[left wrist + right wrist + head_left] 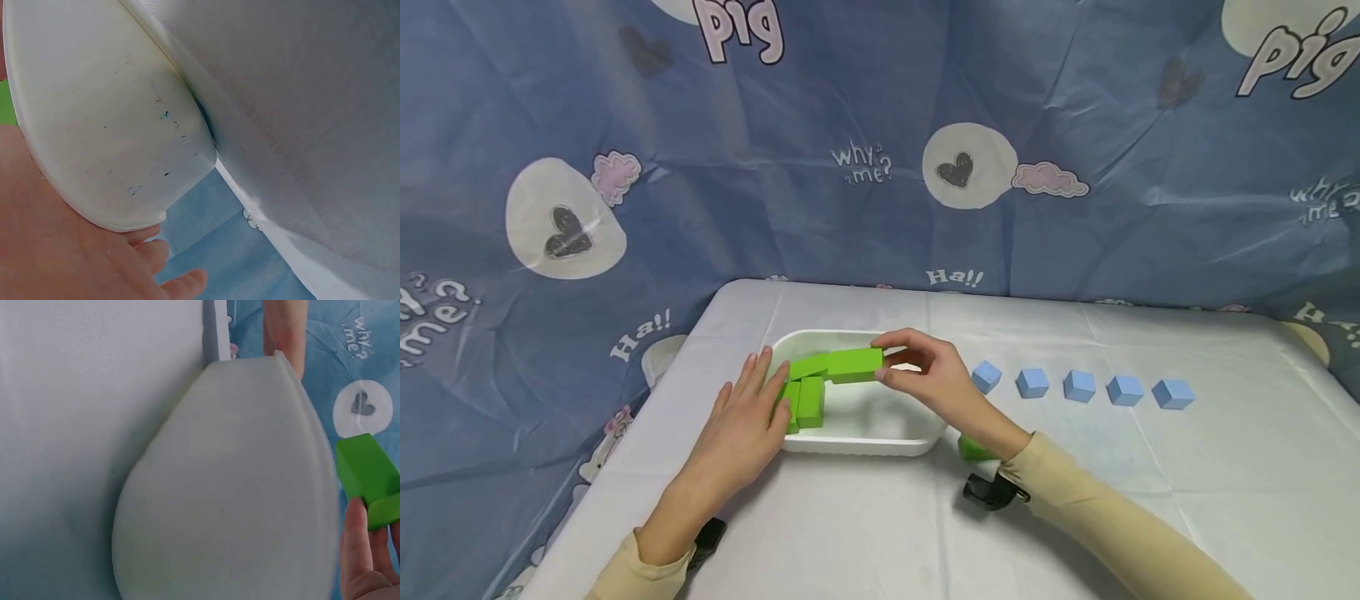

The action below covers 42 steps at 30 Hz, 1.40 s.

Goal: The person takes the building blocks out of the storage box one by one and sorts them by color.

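A white plastic tray (857, 447) sits on the table, with several green blocks (811, 402) grouped at its left end. Between the thumb and fingers of my right hand (936, 375) is the right end of a green rectangular block (855, 365), over the tray's back half. That block's left end meets another green block (808, 367). My left hand (741, 425) lies over the tray's left rim with fingers extended, partly covering the blocks there. In the left wrist view the hand (75, 231) is against the tray wall (119, 125). The right wrist view shows fingers (356, 537) at green blocks (365, 465).
Several blue blocks (1079, 386) stand in a row right of the tray. Another green block (973, 450) lies near the tray's right end, partly hidden by my right forearm. A blue patterned cloth (880, 225) hangs behind the white-covered table (850, 525).
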Tool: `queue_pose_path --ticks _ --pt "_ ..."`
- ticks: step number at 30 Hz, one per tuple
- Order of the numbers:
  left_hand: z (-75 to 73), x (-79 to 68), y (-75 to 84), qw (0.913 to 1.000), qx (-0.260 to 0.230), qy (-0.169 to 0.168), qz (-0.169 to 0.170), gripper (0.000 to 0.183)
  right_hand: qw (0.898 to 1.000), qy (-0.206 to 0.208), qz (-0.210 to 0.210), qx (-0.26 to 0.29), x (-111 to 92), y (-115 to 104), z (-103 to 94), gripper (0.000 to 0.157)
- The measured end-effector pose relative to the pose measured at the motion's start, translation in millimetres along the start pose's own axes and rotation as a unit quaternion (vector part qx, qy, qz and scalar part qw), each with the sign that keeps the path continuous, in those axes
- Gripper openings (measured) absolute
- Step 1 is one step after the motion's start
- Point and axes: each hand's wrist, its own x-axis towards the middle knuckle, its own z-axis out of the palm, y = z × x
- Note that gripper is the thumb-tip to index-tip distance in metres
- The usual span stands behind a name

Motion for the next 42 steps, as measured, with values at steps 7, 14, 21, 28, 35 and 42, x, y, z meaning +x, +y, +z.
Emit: queue_pose_path --ticks 7,14,21,28,35,42 --pt "0.3 0.6 1.3 1.0 0.0 0.002 -0.002 0.053 0.999 0.01 0.03 -0.016 -12.9 -14.1 -18.1 0.034" --pt "-1.5 -0.6 2.1 1.0 -0.004 0.0 -0.007 0.054 0.998 0.03 0.038 -0.037 -32.3 -22.3 -40.2 0.035" --pt "0.3 -0.7 -0.2 1.0 -0.006 0.0 -0.003 0.055 0.995 0.056 0.068 -0.055 -61.9 -24.5 -68.9 0.036" --pt "1.4 -0.6 0.6 0.9999 -0.009 0.008 0.002 0.055 0.987 0.093 0.093 -0.092 -94.0 -25.7 -92.9 0.036" --pt "0.1 -0.4 0.9 0.9999 -0.009 0.005 0.0 0.055 0.977 0.092 0.117 -0.154 -117.8 -19.5 -106.4 0.041" --pt "0.0 0.3 2.8 0.9999 -0.011 0.006 0.0 0.055 0.975 0.111 0.118 -0.152 -137.8 -13.6 -116.9 0.044"
